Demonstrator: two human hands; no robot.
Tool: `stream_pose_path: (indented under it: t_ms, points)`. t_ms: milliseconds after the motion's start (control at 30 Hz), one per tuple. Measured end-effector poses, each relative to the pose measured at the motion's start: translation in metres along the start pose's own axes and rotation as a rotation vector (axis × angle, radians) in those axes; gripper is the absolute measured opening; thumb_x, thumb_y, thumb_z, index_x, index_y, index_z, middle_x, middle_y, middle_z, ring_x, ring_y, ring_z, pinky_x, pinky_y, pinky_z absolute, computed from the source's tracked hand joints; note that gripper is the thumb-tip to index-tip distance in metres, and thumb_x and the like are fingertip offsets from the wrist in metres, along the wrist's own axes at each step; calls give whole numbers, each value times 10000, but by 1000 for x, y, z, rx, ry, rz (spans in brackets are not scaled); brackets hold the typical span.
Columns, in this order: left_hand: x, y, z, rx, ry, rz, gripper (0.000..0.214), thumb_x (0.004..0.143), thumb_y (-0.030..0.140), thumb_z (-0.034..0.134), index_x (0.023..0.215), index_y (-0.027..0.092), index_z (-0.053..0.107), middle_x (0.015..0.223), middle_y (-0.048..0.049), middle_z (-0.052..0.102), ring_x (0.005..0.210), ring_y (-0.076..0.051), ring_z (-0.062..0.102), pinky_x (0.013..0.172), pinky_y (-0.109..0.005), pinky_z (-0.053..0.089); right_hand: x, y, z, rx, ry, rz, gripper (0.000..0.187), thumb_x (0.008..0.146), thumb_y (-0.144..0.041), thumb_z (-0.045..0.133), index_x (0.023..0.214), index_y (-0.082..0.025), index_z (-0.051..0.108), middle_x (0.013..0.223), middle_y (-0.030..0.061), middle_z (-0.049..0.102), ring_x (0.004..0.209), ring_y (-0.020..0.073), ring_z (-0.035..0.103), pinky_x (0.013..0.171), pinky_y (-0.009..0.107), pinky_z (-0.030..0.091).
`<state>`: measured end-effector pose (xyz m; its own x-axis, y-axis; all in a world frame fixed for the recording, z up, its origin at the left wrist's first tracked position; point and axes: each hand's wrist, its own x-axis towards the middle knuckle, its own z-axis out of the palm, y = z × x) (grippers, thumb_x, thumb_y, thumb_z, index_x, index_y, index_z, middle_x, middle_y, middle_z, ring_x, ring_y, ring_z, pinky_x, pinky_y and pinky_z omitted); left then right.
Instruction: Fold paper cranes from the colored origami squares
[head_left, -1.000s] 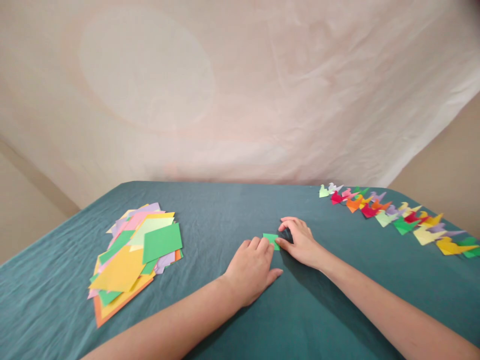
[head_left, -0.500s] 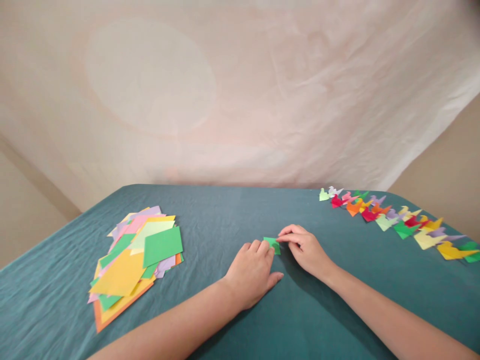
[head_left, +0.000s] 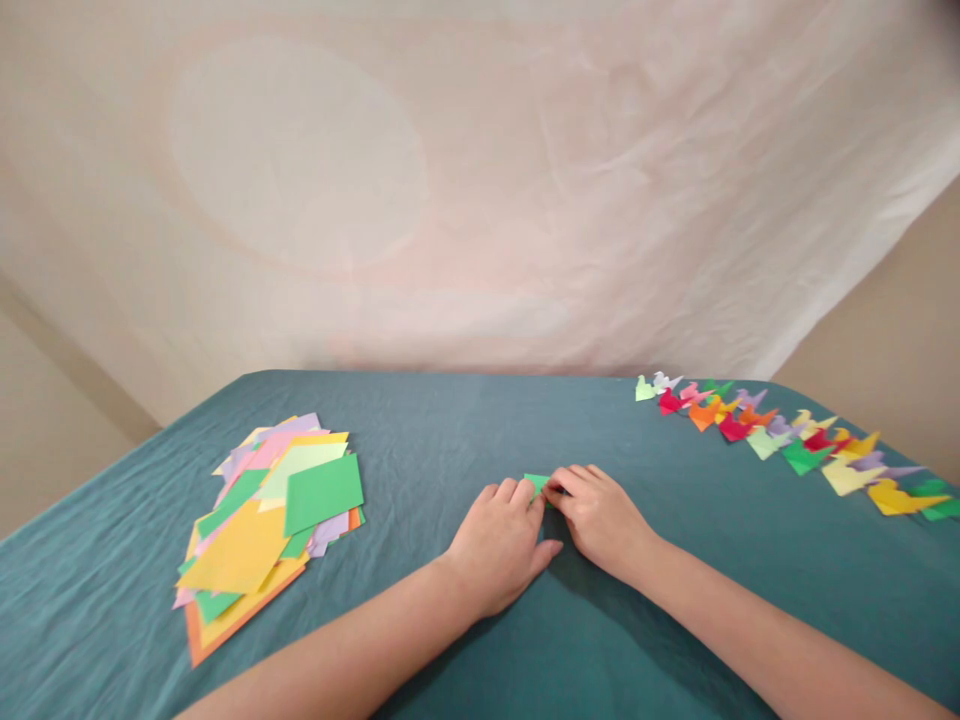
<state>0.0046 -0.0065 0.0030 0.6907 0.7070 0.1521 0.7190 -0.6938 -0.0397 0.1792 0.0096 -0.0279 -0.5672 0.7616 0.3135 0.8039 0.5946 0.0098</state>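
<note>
A small folded piece of green paper [head_left: 534,481] lies on the cloth in the middle, mostly covered by fingers. My left hand [head_left: 501,540] holds it down from the left, its bent fingers pressed together on the paper and its thumb stretched out to the side. From the right, my right hand [head_left: 600,515] reaches over the paper's right part, thumb and forefinger pinched together at its edge. The fingertips of both hands almost meet there. Which fold lies under them is hidden.
To the left is a loose pile of coloured paper squares [head_left: 255,540], a green sheet [head_left: 324,494] on top. Several folded paper birds [head_left: 806,457] stand in slanting rows along the right side. Blue-green cloth [head_left: 450,420] covers the table, with a pale fabric backdrop [head_left: 480,200] behind.
My right hand has moved a little left and down, its fingertips now pinched over the paper's right part and covering more of it. My left hand has stayed in place.
</note>
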Motion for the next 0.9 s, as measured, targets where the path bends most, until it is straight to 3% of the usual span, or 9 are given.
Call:
stream_pose_path:
  t_ms: [667,900]
  points:
    - [-2,6,-3,56,-9,-6,520,833,526,476,1133,103,506,1103,-130,521,1083,-275,434,851,-384,414,2,-2,-5,-43,-39,-3,163,845,-110,485,810,-163,635,860,61,579,808,185,477,703,298,384]
    - [-4,-2,-5,14,-24,26,504,844,521,461,1157,126,485,1101,-116,532,1087,-262,449,886,-386,388,1,-1,-3,-58,-21,-3,161,860,-134,485,811,-159,636,858,61,578,795,189,478,688,304,381]
